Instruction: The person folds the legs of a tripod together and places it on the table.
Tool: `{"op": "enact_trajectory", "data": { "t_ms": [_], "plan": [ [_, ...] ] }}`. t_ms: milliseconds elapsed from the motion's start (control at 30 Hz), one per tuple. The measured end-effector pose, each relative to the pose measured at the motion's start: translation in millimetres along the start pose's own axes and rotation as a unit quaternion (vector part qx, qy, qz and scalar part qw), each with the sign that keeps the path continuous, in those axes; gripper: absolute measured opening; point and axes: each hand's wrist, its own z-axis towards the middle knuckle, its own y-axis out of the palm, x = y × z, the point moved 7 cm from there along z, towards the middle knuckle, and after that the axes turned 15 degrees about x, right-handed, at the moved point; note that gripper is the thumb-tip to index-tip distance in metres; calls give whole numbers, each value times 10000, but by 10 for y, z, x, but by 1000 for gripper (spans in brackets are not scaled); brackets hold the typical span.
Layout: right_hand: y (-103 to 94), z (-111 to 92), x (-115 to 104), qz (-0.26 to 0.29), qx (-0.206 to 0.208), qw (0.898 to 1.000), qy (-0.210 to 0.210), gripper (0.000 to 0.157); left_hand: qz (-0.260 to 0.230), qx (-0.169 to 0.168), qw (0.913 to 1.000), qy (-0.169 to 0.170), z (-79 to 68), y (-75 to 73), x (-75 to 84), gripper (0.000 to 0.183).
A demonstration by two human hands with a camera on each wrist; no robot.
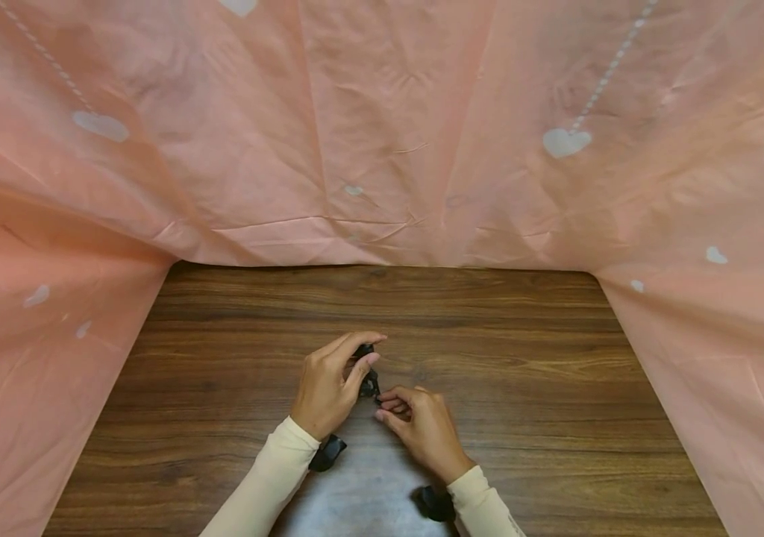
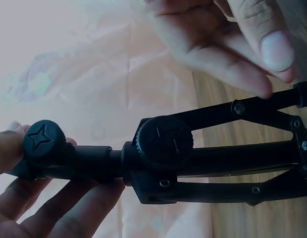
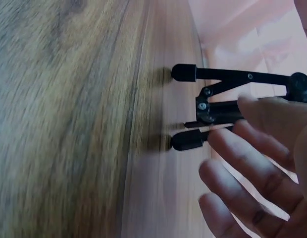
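Observation:
A small black tripod (image 2: 218, 161) stands on its feet on the wooden table, its three legs only a little spread. In the left wrist view two round knobs with star marks show, the larger knob (image 2: 165, 143) at the leg collar and the smaller knob (image 2: 44, 141) by the head. My left hand (image 1: 328, 384) grips the tripod's head between thumb and fingers. Low beside the legs is my right hand (image 1: 425, 425), its fingers loosely bent. A fingertip (image 2: 262, 87) of it touches or nearly touches one leg. The right wrist view shows rubber-capped feet (image 3: 185, 73).
The brown wooden table (image 1: 523, 343) spreads around both hands. A pink curtain (image 1: 382, 134) with white hearts hangs along the back and both sides. Black wrist cameras (image 1: 327, 453) are strapped under the cream sleeves (image 1: 264, 485).

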Motion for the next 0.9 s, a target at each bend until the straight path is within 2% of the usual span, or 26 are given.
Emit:
{"op": "enact_trajectory", "data": {
  "t_ms": [167, 367, 633, 767, 900],
  "plan": [
    [25, 35, 9, -122, 245, 9996, 91, 20, -177, -7, 9998, 12, 5, 26, -5, 22],
    [81, 62, 12, -229, 317, 9992, -58, 16, -348, -29, 9994, -33, 5, 53, 6, 18],
    [104, 100, -10, -277, 517, 9981, -202, 16, -333, 226, 9992, -60, 33, 47, 5, 11],
    [130, 107, -10, -287, 521, 9981, -188, 16, -418, 155, 9988, -219, 30, 44, -25, 10],
    [158, 106, -3, -256, 472, 9984, -177, 15, -708, -11, 9967, -392, 13, 35, -58, 16]
  ]
}}
